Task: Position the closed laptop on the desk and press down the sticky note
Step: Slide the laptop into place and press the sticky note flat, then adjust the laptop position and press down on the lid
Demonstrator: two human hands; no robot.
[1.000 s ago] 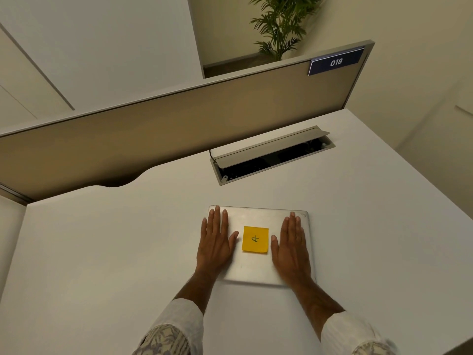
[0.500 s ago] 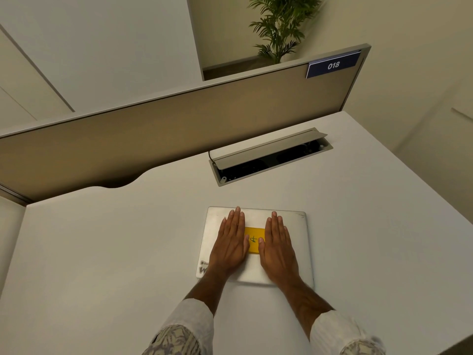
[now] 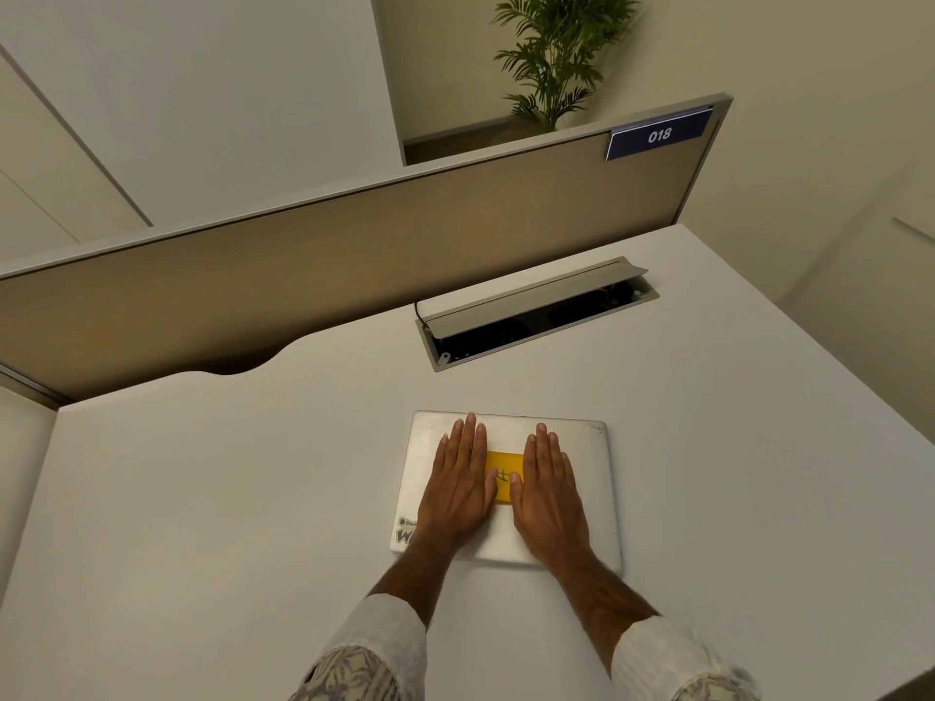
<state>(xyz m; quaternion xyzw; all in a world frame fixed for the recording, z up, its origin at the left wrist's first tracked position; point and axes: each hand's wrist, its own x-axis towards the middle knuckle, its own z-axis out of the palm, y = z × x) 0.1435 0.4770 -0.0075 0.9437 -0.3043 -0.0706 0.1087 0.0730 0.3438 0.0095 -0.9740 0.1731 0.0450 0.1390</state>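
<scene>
A closed silver laptop (image 3: 592, 478) lies flat on the white desk (image 3: 202, 498), near its front middle. A yellow sticky note (image 3: 504, 465) with a dark handwritten mark sits on the lid's centre. My left hand (image 3: 458, 490) lies flat on the lid, fingers together, covering the note's left edge. My right hand (image 3: 549, 485) lies flat beside it, covering the note's right edge. Both thumbs rest on the note near the mark. A sticker (image 3: 405, 531) shows at the lid's front left corner, partly hidden by my left wrist.
An open cable hatch (image 3: 536, 316) with a raised flap sits in the desk behind the laptop. A beige partition (image 3: 354, 255) with a "018" label (image 3: 657, 136) closes off the back edge. A potted plant (image 3: 556, 53) stands beyond it. The desk's right edge runs diagonally.
Both hands slid inward from the laptop's sides onto the sticky note's edges. In the last half second they spread slightly, showing more of the note. The laptop stayed put.
</scene>
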